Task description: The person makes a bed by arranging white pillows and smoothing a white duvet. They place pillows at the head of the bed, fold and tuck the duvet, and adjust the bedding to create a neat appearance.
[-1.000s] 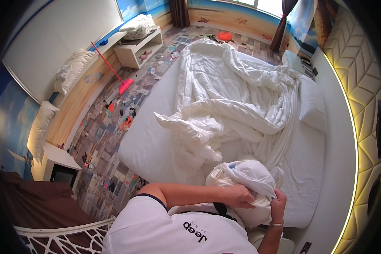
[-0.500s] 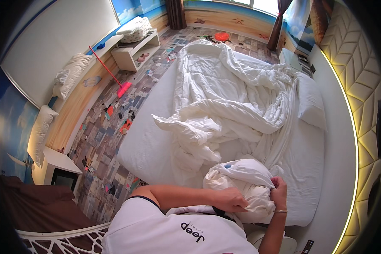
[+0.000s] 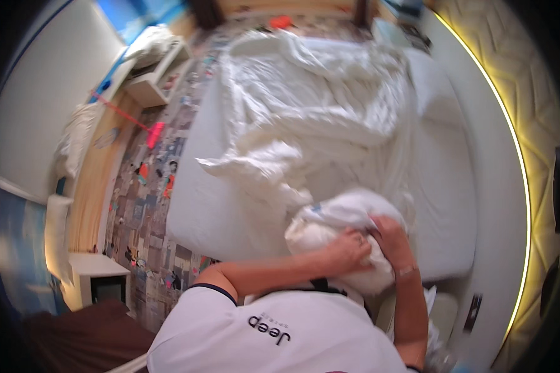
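Observation:
A puffy bundle of white and cream cloth (image 3: 354,206), pillow-like and with a small blue mark, rests at the near edge of the bed (image 3: 199,214). My left hand (image 3: 347,250) reaches across from the left, its fingers closed on the near side of the bundle. Beside it my right hand (image 3: 392,241), with a thin bracelet at the wrist, grips the bundle's right edge with bent fingers. Motion smears both hands a little. Beyond the bundle a rumpled white duvet (image 3: 317,93) is spread over the bed.
A white pillow (image 3: 432,87) lies on the bed's right side. Litter is scattered over the patterned floor to the left, where a pink broom (image 3: 155,135) leans. A small white cabinet (image 3: 96,267) and a brown cloth (image 3: 93,339) are at lower left.
My two hands have come closer together on the bundle, the right one moving left and up. The whole view has shifted and blurred.

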The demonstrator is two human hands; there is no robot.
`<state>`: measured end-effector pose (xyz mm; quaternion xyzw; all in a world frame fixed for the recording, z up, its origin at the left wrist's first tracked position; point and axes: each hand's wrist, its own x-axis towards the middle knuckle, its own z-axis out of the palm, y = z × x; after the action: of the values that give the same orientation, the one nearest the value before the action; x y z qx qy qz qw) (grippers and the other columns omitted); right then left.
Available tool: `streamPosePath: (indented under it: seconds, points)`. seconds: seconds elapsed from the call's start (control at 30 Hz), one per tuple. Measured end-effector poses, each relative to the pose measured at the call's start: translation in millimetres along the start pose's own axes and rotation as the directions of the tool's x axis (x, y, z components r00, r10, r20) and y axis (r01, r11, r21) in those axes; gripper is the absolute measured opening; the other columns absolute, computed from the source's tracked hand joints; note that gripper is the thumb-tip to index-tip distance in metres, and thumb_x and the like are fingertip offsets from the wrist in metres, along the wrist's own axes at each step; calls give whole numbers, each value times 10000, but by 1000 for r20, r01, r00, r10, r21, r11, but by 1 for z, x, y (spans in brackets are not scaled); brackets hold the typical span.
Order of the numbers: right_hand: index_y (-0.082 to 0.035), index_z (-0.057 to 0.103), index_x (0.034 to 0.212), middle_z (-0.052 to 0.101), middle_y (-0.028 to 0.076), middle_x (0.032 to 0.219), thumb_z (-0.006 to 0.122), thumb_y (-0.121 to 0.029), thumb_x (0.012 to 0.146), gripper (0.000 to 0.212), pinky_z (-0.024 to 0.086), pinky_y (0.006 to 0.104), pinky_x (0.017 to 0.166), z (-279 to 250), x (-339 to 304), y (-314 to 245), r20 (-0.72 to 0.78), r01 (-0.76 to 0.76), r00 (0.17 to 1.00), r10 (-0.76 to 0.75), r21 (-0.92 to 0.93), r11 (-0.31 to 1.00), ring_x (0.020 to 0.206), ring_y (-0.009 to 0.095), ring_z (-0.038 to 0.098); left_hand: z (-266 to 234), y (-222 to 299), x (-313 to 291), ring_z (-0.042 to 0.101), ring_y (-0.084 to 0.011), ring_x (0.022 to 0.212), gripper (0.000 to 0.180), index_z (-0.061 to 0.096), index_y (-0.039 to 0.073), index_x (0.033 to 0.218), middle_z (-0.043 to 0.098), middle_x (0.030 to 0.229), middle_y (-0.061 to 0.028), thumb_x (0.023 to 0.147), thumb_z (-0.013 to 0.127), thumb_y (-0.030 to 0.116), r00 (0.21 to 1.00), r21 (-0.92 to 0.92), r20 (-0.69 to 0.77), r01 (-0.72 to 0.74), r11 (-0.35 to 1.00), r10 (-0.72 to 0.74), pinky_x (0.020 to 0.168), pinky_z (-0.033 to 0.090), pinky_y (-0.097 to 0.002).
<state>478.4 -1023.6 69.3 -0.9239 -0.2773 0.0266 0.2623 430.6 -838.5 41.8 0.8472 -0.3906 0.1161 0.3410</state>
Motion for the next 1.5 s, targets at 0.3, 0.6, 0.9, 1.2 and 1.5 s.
streamPosePath:
  seconds: [0.3,0.6,0.9,1.2,1.5]
  points:
    - [-48,600,960,618,144,885,533,-119,882,125,521,414,722,17,7,46,-186,-112,980,68,-240,964,853,324,633,-29,15,20,474,-345,559,382,392,80,633,439,556,-106,858,680,193,964,-348,181,-122,929,194,624,428,-413]
    - [-28,639,1040,649,202,1074,618,-213,828,282,476,435,897,41,12,89,54,-302,953,298,76,950,1020,382,603,-33,17,3,520,-320,635,277,467,67,691,473,619,-101,841,690,133,924,-487,325,-21,873,203,688,442,-401]
    - [-5,578,1218,612,208,1168,599,-157,812,434,422,377,1003,-8,8,63,298,-296,929,221,236,926,1142,345,556,-35,-52,-34,593,-418,942,370,615,21,1035,627,965,-228,941,541,372,621,302,113,722,622,-776,841,457,-478]
    - [-16,608,1178,593,191,1182,643,-351,822,490,426,413,987,40,69,30,473,-44,877,-89,262,964,1139,352,543,-6,-18,-37,587,-443,1038,590,510,-32,1256,617,1110,-290,929,529,458,412,-49,286,908,416,-865,895,464,-423]
    - [-49,700,875,684,145,861,633,-319,819,284,526,442,740,53,75,44,423,313,827,-370,199,929,839,347,658,22,5,-30,489,-282,583,377,537,-45,739,532,638,-198,900,617,286,389,-61,156,921,384,-908,582,409,-408]
